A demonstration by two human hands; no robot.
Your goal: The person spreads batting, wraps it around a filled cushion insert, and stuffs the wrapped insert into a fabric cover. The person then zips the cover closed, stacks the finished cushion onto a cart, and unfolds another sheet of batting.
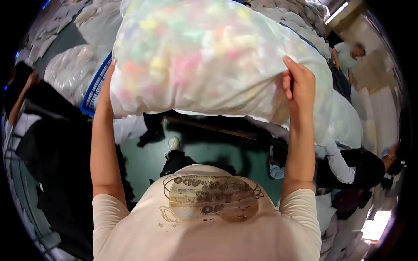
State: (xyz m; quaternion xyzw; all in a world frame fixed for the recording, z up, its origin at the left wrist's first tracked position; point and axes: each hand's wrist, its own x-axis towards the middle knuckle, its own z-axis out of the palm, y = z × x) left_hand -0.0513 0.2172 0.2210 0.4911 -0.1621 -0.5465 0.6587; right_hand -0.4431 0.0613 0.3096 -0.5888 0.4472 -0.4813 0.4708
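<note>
A large, plump white pillow with multicoloured filling showing through its thin cover spans the top middle of the view. At its left edge is my left hand; the thumb shows along the side and the other fingers are hidden behind it. My right hand grips the cover near the right end with curled fingers, and creases run from there across the fabric. Both arms are stretched forward, holding the pillow up in front of me.
A blue plastic basket is behind the pillow on the left, beside clear-wrapped white bundles. Another pale stuffed pillow lies at right, near a bent-over person. A person is farther back. Dark garments fill the left.
</note>
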